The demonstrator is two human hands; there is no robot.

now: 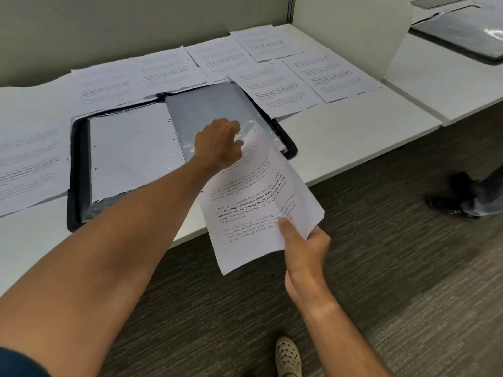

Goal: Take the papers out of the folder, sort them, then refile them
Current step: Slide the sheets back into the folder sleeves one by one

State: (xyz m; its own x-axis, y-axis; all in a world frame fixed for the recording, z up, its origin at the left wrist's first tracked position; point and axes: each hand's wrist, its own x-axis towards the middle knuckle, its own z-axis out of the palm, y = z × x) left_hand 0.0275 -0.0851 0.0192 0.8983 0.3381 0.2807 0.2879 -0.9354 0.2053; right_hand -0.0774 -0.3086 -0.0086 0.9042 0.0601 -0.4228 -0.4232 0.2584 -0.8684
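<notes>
An open black folder (pixel 77 170) lies on the white table (pixel 353 131), with clear plastic sleeves on both sides. My right hand (pixel 304 246) pinches the lower edge of a printed sheet (pixel 253 202), thumb on top; the sheet's top end reaches the folder's right sleeve (pixel 212 110). My left hand (pixel 220 144) is over that sleeve's lower edge, fingers curled at the sleeve's opening where the sheet meets it. Whether the sheet's top is inside the sleeve I cannot tell.
Several printed sheets (pixel 334 74) lie spread along the back and left of the table. A white divider (pixel 381 36) stands at the right, with another folder (pixel 462 34) beyond it. Someone's shoes (pixel 460 197) are on the carpet at right; my shoe (pixel 288 357) is below.
</notes>
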